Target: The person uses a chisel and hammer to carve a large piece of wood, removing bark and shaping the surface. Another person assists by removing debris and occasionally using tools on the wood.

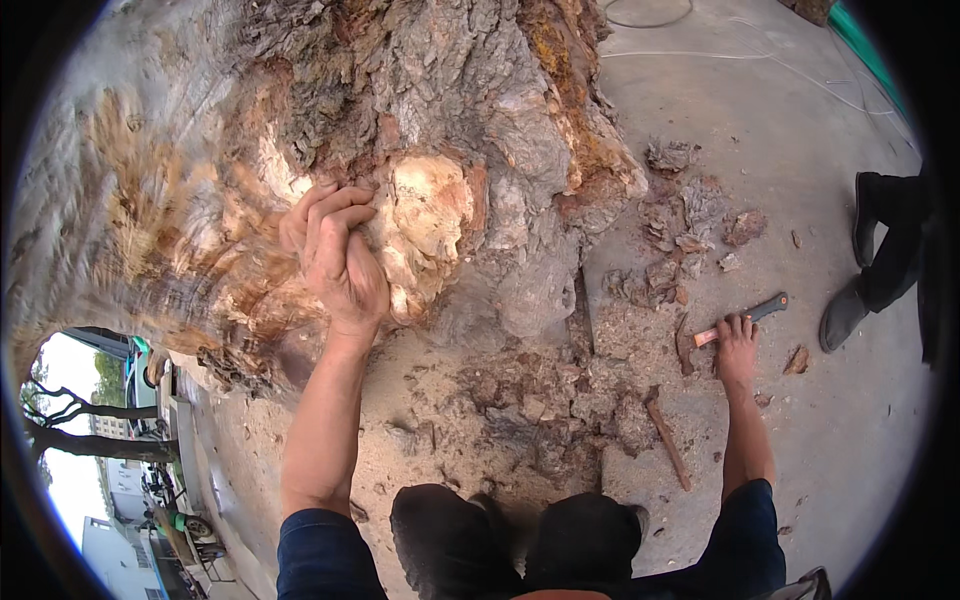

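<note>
A huge tree trunk (470, 90) with rough grey bark and pale, partly stripped wood fills the upper left. My left hand (345, 255) grips its lower side with bent fingers, next to a bare cream-coloured knob (430, 205). Low over the ground on the right, my right hand (738, 350) is closed around a hammer (765, 308) with an orange and black handle. The hammer's rusty head (684, 345) points left, toward the trunk. A rusty metal bar (668, 440) lies on the ground to the left of my right forearm.
Loose bark pieces (535, 410) and chips litter the concrete around the trunk. At the right edge, another person's dark shoes (845, 315) stand near the hammer. A thin cable (690, 53) runs over the floor at the top right. Parked vehicles (190, 525) show at the lower left.
</note>
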`<move>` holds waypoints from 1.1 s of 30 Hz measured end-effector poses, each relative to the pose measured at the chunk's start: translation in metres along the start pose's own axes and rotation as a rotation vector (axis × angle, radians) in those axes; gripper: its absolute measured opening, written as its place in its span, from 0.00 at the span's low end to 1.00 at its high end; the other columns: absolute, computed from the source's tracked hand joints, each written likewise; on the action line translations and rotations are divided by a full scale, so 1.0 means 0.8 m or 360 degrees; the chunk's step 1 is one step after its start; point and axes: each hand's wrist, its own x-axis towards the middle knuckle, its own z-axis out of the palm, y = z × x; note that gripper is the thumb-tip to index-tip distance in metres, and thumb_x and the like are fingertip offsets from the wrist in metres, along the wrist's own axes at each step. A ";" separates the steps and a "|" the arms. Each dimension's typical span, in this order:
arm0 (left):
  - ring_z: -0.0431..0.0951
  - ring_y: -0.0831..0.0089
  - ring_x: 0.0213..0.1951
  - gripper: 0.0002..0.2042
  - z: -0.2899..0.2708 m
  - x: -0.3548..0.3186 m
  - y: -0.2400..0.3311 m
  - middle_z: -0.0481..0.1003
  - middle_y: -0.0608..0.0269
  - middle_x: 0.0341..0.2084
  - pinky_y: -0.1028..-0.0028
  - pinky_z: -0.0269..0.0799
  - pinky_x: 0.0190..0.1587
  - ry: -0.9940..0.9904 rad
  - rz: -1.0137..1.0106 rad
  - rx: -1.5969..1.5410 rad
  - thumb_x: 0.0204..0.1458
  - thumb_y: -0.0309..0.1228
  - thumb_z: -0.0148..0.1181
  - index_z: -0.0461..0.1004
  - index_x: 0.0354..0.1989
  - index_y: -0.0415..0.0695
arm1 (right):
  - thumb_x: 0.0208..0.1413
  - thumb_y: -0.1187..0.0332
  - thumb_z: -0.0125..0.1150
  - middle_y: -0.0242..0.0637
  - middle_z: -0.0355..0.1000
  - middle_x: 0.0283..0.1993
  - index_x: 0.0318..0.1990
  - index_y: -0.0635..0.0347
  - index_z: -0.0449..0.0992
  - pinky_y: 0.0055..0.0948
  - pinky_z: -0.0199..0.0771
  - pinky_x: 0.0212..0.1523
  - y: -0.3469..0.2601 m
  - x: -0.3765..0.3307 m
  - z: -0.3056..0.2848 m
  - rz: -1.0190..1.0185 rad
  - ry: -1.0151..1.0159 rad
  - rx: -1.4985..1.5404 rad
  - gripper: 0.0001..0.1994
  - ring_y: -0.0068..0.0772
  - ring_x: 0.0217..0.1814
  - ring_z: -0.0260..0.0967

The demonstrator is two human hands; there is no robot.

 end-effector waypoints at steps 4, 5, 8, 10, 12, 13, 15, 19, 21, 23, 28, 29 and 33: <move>0.75 0.62 0.54 0.07 -0.003 0.005 0.007 0.83 0.67 0.40 0.63 0.58 0.59 0.0013 -0.0030 -0.0002 0.52 0.16 0.55 0.77 0.31 0.43 | 0.57 0.69 0.59 0.43 0.71 0.49 0.44 0.55 0.74 0.56 0.60 0.68 0.009 -0.003 0.014 -0.0093 -0.0104 -0.0134 0.09 0.49 0.58 0.67; 0.75 0.63 0.54 0.07 -0.001 0.004 0.005 0.83 0.67 0.40 0.64 0.58 0.59 0.0020 -0.0027 -0.0006 0.52 0.16 0.56 0.77 0.31 0.43 | 0.57 0.68 0.59 0.43 0.72 0.49 0.45 0.55 0.74 0.55 0.61 0.68 0.012 -0.006 0.015 -0.0121 -0.0172 -0.0175 0.09 0.50 0.59 0.67; 0.76 0.65 0.54 0.07 -0.005 0.003 0.003 0.83 0.68 0.39 0.64 0.57 0.58 0.0033 -0.0032 -0.0009 0.52 0.16 0.57 0.77 0.30 0.44 | 0.54 0.65 0.66 0.45 0.74 0.46 0.46 0.57 0.73 0.53 0.70 0.57 0.008 -0.044 0.023 0.0065 -0.0285 0.0047 0.14 0.52 0.53 0.72; 0.76 0.65 0.54 0.06 -0.007 0.004 0.003 0.83 0.69 0.39 0.64 0.57 0.59 0.0025 -0.0032 -0.0007 0.52 0.17 0.58 0.76 0.30 0.44 | 0.59 0.65 0.62 0.50 0.75 0.44 0.45 0.59 0.72 0.56 0.78 0.43 -0.002 -0.067 0.022 0.0314 -0.0287 0.0185 0.11 0.60 0.44 0.77; 0.76 0.65 0.54 0.06 -0.009 0.005 0.003 0.82 0.69 0.39 0.64 0.57 0.59 0.0010 -0.0046 -0.0001 0.51 0.17 0.59 0.75 0.29 0.44 | 0.61 0.64 0.61 0.50 0.75 0.34 0.43 0.61 0.72 0.56 0.78 0.40 -0.016 -0.082 0.010 0.0553 -0.0313 0.0309 0.11 0.58 0.39 0.78; 0.76 0.64 0.54 0.06 -0.007 0.006 0.005 0.82 0.68 0.40 0.64 0.58 0.60 0.0020 -0.0050 -0.0005 0.52 0.17 0.58 0.76 0.30 0.44 | 0.62 0.62 0.61 0.48 0.74 0.30 0.43 0.62 0.72 0.55 0.77 0.40 -0.018 -0.086 0.008 0.0719 -0.0359 0.0364 0.12 0.54 0.36 0.78; 0.76 0.63 0.55 0.07 -0.001 0.009 0.009 0.83 0.67 0.40 0.63 0.59 0.61 0.0035 -0.0057 -0.0026 0.54 0.16 0.56 0.77 0.31 0.43 | 0.64 0.60 0.61 0.41 0.71 0.26 0.42 0.62 0.72 0.48 0.76 0.35 -0.010 -0.088 0.008 0.0740 -0.0280 0.0797 0.13 0.43 0.30 0.75; 0.77 0.64 0.55 0.07 -0.010 -0.004 0.001 0.83 0.68 0.40 0.64 0.59 0.60 0.0078 -0.0078 -0.0013 0.54 0.16 0.56 0.77 0.31 0.43 | 0.69 0.58 0.60 0.27 0.65 0.24 0.40 0.59 0.73 0.29 0.65 0.25 -0.095 -0.041 -0.160 0.0900 -0.0589 0.1981 0.13 0.20 0.24 0.63; 0.77 0.65 0.54 0.07 -0.013 -0.002 0.002 0.83 0.69 0.39 0.64 0.60 0.59 0.0100 -0.0067 0.0002 0.52 0.16 0.57 0.76 0.30 0.44 | 0.70 0.60 0.59 0.25 0.65 0.23 0.41 0.59 0.75 0.26 0.61 0.24 -0.132 -0.046 -0.204 0.0666 -0.0562 0.2071 0.11 0.18 0.23 0.61; 0.77 0.66 0.52 0.07 -0.007 0.003 0.003 0.83 0.71 0.37 0.64 0.59 0.57 0.0157 -0.0040 -0.0002 0.50 0.16 0.60 0.74 0.28 0.46 | 0.68 0.63 0.61 0.23 0.64 0.24 0.40 0.59 0.74 0.26 0.61 0.26 -0.161 -0.066 -0.210 0.0848 -0.0550 0.2023 0.09 0.17 0.24 0.60; 0.77 0.66 0.53 0.06 0.002 -0.004 -0.003 0.82 0.71 0.37 0.64 0.59 0.58 0.0206 -0.0051 -0.0042 0.49 0.19 0.63 0.75 0.28 0.46 | 0.69 0.57 0.62 0.20 0.62 0.24 0.40 0.59 0.74 0.24 0.58 0.24 -0.205 -0.065 -0.233 0.0617 -0.0400 0.2074 0.13 0.14 0.25 0.58; 0.77 0.66 0.53 0.06 0.001 -0.002 0.000 0.82 0.70 0.37 0.64 0.59 0.58 0.0195 -0.0075 -0.0052 0.50 0.19 0.62 0.76 0.29 0.45 | 0.70 0.55 0.61 0.20 0.62 0.23 0.40 0.57 0.72 0.23 0.58 0.22 -0.214 -0.055 -0.240 0.0517 -0.0350 0.2157 0.15 0.14 0.23 0.57; 0.76 0.66 0.54 0.06 -0.008 -0.002 0.007 0.82 0.70 0.38 0.64 0.58 0.60 0.0157 -0.0138 -0.0086 0.52 0.19 0.60 0.77 0.29 0.46 | 0.70 0.52 0.60 0.19 0.63 0.24 0.42 0.57 0.72 0.20 0.57 0.21 -0.266 -0.012 -0.275 0.0266 -0.0248 0.2309 0.16 0.13 0.22 0.58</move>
